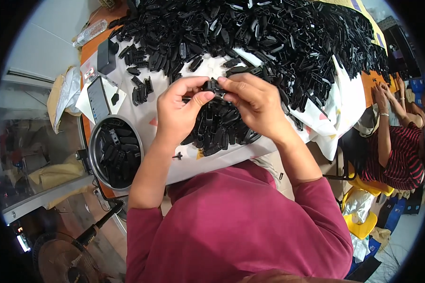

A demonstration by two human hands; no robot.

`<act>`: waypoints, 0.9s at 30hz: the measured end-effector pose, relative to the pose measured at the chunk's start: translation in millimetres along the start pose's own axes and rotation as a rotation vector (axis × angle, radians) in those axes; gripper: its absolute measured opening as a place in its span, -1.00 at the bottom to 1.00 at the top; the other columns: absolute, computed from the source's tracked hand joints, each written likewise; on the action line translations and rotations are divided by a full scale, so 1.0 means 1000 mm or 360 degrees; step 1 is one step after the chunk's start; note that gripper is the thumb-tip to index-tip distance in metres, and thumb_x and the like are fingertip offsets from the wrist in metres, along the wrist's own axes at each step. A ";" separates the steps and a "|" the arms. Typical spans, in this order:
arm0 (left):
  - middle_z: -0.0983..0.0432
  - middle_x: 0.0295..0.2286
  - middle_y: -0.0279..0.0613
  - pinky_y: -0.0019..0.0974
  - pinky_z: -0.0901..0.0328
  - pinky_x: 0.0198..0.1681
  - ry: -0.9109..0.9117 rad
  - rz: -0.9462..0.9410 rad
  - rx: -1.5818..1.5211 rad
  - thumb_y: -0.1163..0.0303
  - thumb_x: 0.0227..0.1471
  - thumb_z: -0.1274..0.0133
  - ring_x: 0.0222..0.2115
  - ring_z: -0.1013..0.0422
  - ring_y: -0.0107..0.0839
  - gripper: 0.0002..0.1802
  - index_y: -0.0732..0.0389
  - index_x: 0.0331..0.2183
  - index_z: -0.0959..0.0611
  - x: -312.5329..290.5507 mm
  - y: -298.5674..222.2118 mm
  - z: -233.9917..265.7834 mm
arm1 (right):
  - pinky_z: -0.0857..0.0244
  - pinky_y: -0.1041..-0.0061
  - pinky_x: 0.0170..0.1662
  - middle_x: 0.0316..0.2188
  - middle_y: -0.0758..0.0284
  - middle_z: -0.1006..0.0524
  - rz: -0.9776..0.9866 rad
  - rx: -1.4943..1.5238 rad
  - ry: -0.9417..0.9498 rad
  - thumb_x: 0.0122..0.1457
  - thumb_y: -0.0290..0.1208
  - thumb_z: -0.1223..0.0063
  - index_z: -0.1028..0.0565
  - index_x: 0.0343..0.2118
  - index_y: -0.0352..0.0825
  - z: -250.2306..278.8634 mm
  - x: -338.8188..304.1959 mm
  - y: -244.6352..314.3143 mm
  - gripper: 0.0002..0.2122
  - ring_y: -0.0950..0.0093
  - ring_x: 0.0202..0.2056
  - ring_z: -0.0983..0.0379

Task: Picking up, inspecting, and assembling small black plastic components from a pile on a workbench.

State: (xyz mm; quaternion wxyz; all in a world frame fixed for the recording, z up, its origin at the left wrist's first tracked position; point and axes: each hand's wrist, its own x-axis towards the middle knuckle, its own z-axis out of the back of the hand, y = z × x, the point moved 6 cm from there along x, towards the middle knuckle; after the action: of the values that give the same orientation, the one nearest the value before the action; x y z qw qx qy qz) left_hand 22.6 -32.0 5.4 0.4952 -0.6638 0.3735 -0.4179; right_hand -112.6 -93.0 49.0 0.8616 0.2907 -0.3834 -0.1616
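Between the fingertips of both hands is a small black plastic piece (214,87), held above the table; its exact kind is partly hidden by my fingers. My left hand (178,109) pinches it from the left with thumb and fingers. From the other side, my right hand (256,101) grips it, thumb and forefinger closed. Directly below the hands lies a small heap of similar black plastic pieces (217,129). A much larger pile of black pieces (250,30) spreads over the far side of the table.
A metal bowl (140,141) with black pieces stands at the left edge, near a phone (98,100), a dark box (106,56) and a plastic bottle (90,33). White patterned sheeting (163,158) covers the table. At right sits another person (394,153); a fan (63,259) stands lower left.
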 end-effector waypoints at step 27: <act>-0.46 -0.43 -0.16 -0.27 -0.29 -0.33 0.0026 0.0137 0.2089 0.31 -0.19 -0.06 -0.36 -0.41 -0.20 -0.77 0.10 -0.37 -0.59 0.079 0.058 0.025 | -0.32 0.38 -0.33 -0.49 0.20 -0.50 -0.0776 -0.0996 0.0502 -0.09 -0.24 -0.04 -0.54 -0.50 -0.30 -0.042 0.013 -0.098 -0.78 0.31 -0.40 -0.46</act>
State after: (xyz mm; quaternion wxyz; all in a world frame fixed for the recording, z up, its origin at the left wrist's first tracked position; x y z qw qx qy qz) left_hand 70.2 -108.7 -40.0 0.8107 -0.2051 0.0710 -0.5437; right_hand -77.7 -160.0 -28.1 0.8929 0.1186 -0.0993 -0.4228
